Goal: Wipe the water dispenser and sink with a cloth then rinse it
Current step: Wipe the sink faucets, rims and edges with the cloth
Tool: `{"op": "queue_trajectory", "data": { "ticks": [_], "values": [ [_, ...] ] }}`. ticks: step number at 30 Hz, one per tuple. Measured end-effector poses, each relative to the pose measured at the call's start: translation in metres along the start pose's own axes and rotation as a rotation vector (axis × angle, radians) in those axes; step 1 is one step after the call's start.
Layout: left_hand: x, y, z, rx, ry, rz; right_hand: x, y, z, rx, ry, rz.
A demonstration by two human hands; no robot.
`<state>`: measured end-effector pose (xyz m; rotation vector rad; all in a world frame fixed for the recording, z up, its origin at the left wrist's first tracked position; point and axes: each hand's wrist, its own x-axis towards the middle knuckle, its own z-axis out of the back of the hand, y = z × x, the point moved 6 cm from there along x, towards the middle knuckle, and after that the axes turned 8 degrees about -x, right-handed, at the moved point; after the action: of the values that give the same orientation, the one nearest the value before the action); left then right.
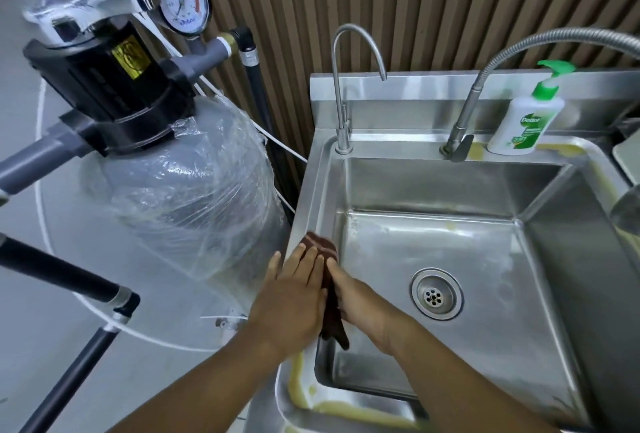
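**Wiping the sink's left rim**

The dark brown striped cloth (320, 247) is lying draped over the rim of the square stainless-steel sink (433, 187), left of the round perforated drain strainer (437, 293), with its tail hanging down the inner wall.

Your left hand (291, 297) is pressing flat on the cloth with straight fingers, on the rim side away from the drain. Your right hand (360, 301) is lying against the cloth on the drain side, close beside the left. I cannot tell whether its fingers are curling round the fabric or only pushing it.

To do this stroke well, I judge you should be keeping the cloth spread under your palm and bearing down evenly along the rim. The yellowish residue (298, 384) is sitting on the rim nearer you than the drain, so that stretch looks to be waiting. More staining is showing beyond the drain, by the white pump bottle with the green top (526, 121). The plastic-wrapped grey tank (180, 190) is standing far left of the drain.
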<state>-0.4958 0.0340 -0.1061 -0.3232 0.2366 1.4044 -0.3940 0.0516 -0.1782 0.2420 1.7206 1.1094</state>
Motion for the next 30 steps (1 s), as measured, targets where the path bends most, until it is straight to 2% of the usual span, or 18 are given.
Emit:
{"op": "queue_trajectory", "data": {
  "ticks": [10, 18, 21, 25, 30],
  "values": [
    [0.091, 0.01, 0.014, -0.166, -0.003, 0.015, 0.06, 0.051, 0.041, 0.067, -0.128, 0.04],
    [0.173, 0.023, 0.046, -0.135, 0.001, 0.072, 0.103, 0.11, 0.079, 0.129, -0.216, 0.14],
    [0.181, 0.025, 0.052, -0.141, 0.022, 0.086, 0.106, 0.119, 0.082, 0.153, -0.253, 0.15],
    [0.174, 0.027, 0.046, -0.168, 0.002, 0.128, 0.099, 0.117, 0.07, 0.032, -0.32, 0.208],
    [0.145, 0.033, 0.036, -0.264, -0.016, 0.136, 0.082, 0.103, 0.058, -0.046, -0.286, 0.225]
  ]
}}
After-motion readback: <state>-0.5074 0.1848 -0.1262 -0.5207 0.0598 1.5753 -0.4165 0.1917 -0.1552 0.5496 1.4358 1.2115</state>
